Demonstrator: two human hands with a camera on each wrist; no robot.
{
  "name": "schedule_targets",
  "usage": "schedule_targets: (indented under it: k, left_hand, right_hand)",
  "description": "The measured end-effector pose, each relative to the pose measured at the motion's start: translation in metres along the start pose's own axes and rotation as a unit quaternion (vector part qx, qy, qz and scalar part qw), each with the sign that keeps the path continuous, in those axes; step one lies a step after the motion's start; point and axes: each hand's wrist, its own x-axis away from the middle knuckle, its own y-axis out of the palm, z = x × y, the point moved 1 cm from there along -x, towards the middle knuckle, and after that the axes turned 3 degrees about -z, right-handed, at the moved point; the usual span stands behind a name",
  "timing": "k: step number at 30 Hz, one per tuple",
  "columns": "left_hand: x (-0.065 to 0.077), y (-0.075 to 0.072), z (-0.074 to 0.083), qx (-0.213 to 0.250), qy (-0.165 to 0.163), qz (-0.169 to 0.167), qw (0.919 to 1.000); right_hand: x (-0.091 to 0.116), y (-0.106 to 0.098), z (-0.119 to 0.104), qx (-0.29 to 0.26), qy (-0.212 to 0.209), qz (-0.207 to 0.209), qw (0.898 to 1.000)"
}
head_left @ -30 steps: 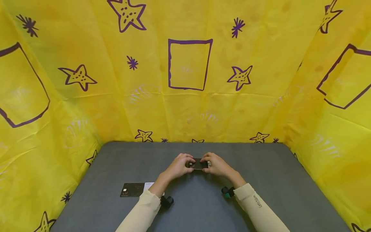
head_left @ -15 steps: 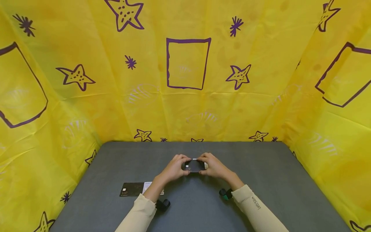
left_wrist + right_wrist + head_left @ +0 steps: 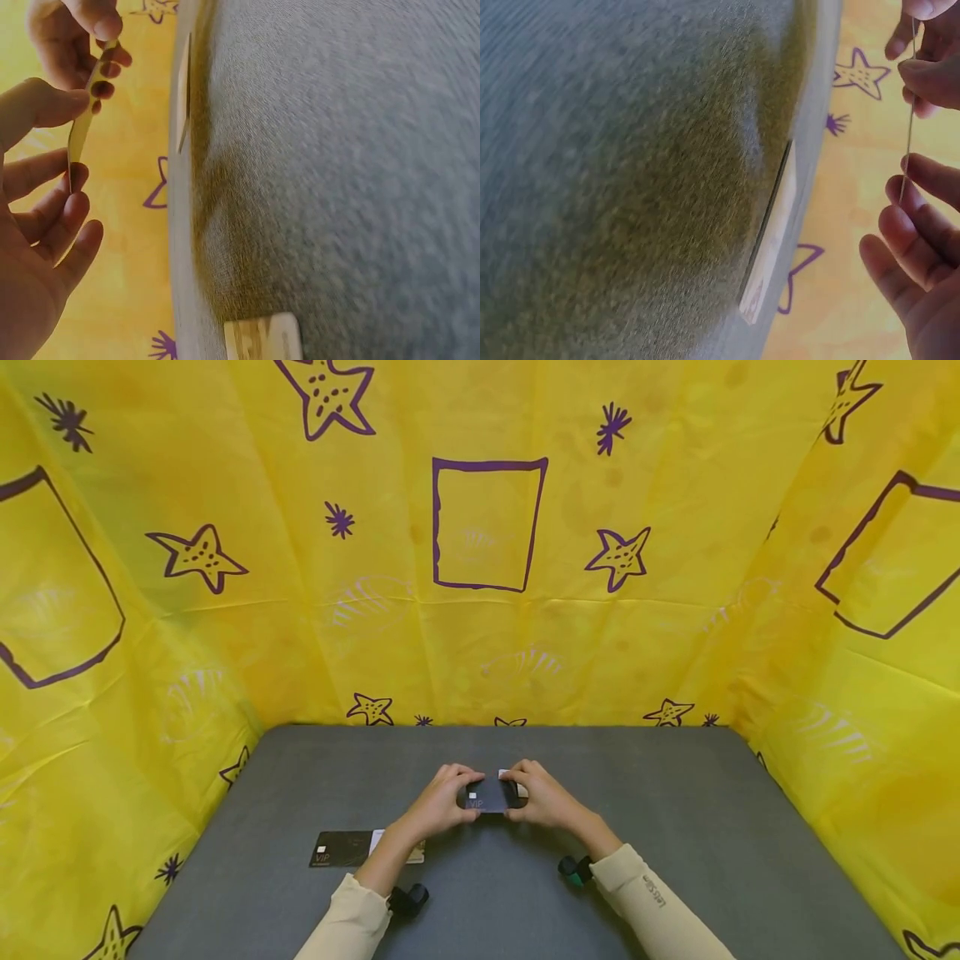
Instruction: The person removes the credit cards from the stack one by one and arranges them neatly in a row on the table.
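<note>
Both hands hold a black card printed "VIP" (image 3: 491,797) by its two short ends, raised off the table. The left hand (image 3: 437,802) pinches its left end between thumb and fingers; the right hand (image 3: 547,795) pinches the right end. Both wrist views show the held card (image 3: 81,142) nearly edge-on. Beneath and behind it, a light-coloured card (image 3: 771,240) lies on the table, mostly hidden in the head view by the held card and right fingers. Left of the hands lie another black "VIP" card (image 3: 341,850) and a pale card (image 3: 376,838), the latter partly covered by the left forearm.
The grey table (image 3: 495,893) is bounded at the back and sides by a yellow curtain (image 3: 480,652) with purple drawings. Black wrist-camera mounts (image 3: 408,899) sit beneath both wrists. A card corner (image 3: 262,337) shows low in the left wrist view.
The held black card has risen and shifted left and nearer the person, with both hands moving along. More of the light card beneath it now shows. The cards at left have stayed put.
</note>
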Motion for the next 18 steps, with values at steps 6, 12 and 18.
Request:
schedule_targets:
  k: [6, 12, 18]
  left_hand:
    - [0.006, -0.007, -0.002, 0.020, -0.024, 0.003, 0.9995]
    - [0.010, -0.015, -0.005, 0.002, -0.025, -0.012, 0.9996]
    - [0.015, -0.019, -0.011, -0.008, -0.036, -0.015, 0.9992]
  right_hand:
    - [-0.001, 0.002, -0.001, -0.004, -0.005, 0.012, 1.000]
    - [-0.004, 0.007, -0.004, -0.013, -0.013, 0.009, 1.000]
    - [-0.008, 0.013, -0.008, -0.020, -0.020, 0.006, 1.000]
